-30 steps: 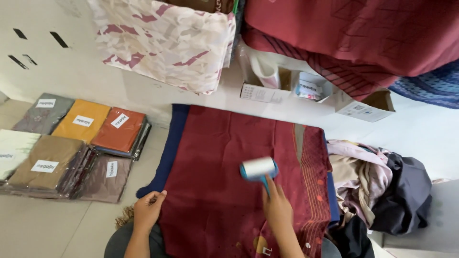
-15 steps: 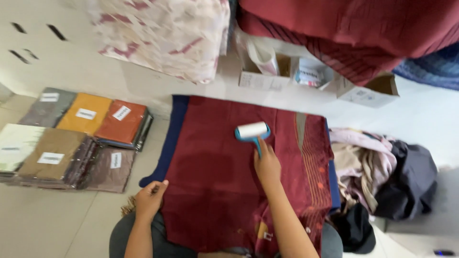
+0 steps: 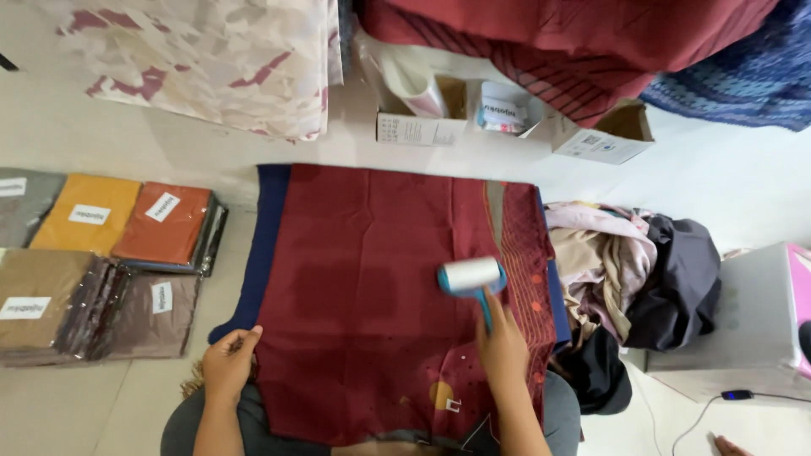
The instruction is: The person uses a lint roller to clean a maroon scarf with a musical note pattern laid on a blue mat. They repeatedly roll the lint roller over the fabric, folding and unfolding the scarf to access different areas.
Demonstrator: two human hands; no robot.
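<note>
Maroon cloth lies flat on the floor, over a navy layer, so the roller meets a smooth face. Your right hand has its fingers closed around the blue handle of the white lint roller, which sits on the cloth near its patterned right border. Your left hand pins the near-left edge, fingers curled, keeping it taut. Cardboard boxes beyond hold small packets; bagged folded fabrics lie stacked at left.
</note>
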